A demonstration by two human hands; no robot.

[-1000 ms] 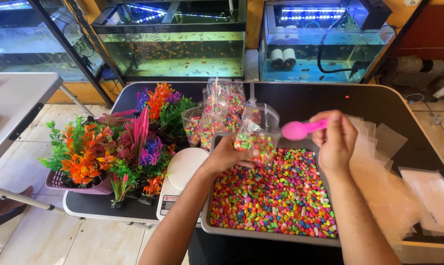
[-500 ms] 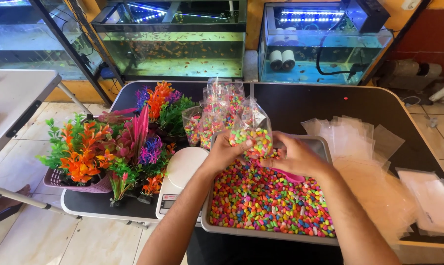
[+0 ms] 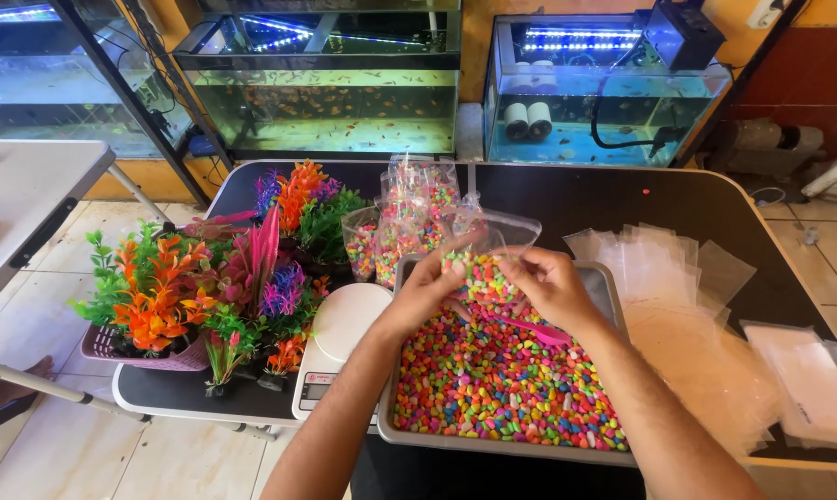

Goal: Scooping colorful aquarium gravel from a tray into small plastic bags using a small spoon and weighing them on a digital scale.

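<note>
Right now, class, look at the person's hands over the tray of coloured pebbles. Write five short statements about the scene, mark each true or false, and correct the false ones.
1. Both hands hold a clear bag partly filled with pebbles. True.
2. The pink scoop is raised in the right hand. False: it lies on the pebbles in the tray.
3. The white scale sits left of the tray. True.
4. The empty clear bags lie left of the plastic plants. False: they lie right of the tray.
5. The left hand rests on the scale. False: it grips the bag.
</note>
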